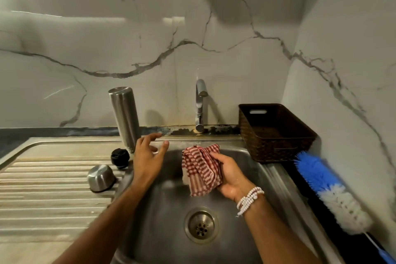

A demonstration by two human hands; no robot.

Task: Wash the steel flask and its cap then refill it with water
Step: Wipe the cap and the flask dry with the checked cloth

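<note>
The steel flask point(124, 118) is a tall, smooth cylinder of brushed metal. It stands on the back corner of the ridged steel drainboard point(42, 188), at about ten o'clock from the sink basin point(162, 221). It leans slightly left at the top and seems to stand mouth down, though its lower end is partly hidden. At seven o'clock from its foot lies a round black cap point(120, 157), and further along the same line a domed steel cup lid point(100, 178) rests rim down on the ridges.

The left hand point(147, 156) hovers just beside the flask's lower end, at its four o'clock, with fingers spread, lightly bent and holding nothing. The right hand point(229, 178), over the basin, grips a crumpled red-and-white checked cloth point(201, 169). A bracelet of white beads point(249, 199) circles that wrist.

Below the hands, at six o'clock in the basin, sits the round perforated drain point(201, 225). A chrome tap point(200, 105) rises at twelve o'clock behind the basin. At two o'clock a dark brown woven plastic basket point(276, 133) sits on the counter. A long bottle brush point(330, 191) with blue and white bristles lies at three o'clock along the white, grey-veined marble wall point(150, 49).
</note>
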